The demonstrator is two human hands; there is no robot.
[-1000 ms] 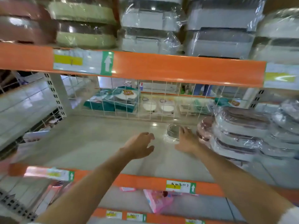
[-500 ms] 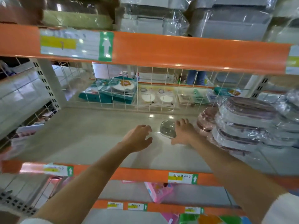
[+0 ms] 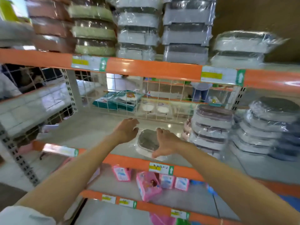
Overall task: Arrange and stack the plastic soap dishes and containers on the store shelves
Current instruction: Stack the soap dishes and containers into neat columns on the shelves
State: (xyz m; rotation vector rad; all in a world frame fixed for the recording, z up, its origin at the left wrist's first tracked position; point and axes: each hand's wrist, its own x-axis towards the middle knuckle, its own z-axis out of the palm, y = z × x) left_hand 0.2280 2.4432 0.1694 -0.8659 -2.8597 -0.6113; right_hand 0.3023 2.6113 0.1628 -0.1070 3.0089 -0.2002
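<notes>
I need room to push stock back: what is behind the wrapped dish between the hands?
Behind the wrapped dish lies bare shelf board, then a wire grid. Nothing stands between them.

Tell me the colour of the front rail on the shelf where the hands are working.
Orange, seen clearly in the head view: the front rail runs below both hands.

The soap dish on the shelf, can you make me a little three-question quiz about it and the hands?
1. True or false: the wrapped soap dish lies on the middle shelf.
2. Which hand touches it? A) left hand B) right hand
3. Fill in: the stacks of wrapped dishes stand to the dish's ____.

Key: 1 true; 2 B; 3 right.
</notes>
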